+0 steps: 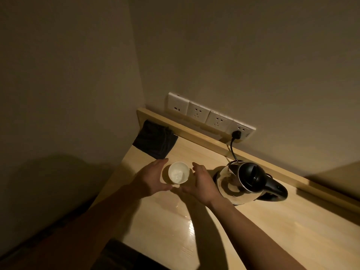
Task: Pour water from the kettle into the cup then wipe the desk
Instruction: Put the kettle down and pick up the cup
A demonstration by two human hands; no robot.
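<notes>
Flanking a white cup (pixel 178 173), both hands sit low over the pale wooden bench (pixel 263 230). The left hand (pixel 151 179) curves around the cup's left side and the right hand (pixel 200 183) curves around its right side, palms facing each other. Each grip is spread, fingers extended and loosely curled; the thumbs nearly meet below the cup's base. Whether any finger actually touches the cup wall cannot be told, though a thin gap shows along the rim on both sides.

The cup stands upright on the bench, its mouth open to the camera. Inside, near the bottom, lies something pale with a bright glint; whether that is water or some other thing cannot be told in this dim light.

Just to the right of the right hand stands the kettle (pixel 241 182), a shiny metal body with a black lid that is closed and a black handle pointing right. It rests on a dark base (pixel 276 193), and a black cord (pixel 232 151) runs from behind it up to a plug in the rightmost of four white wall sockets (pixel 211 117). What the kettle holds is hidden by the lid.

A wet, glossy patch (pixel 187 217) lies on the bench nearer the camera, between the two forearms. A dark folded cloth (pixel 154 141) lies in the far left corner of the bench, well apart from the cup.
</notes>
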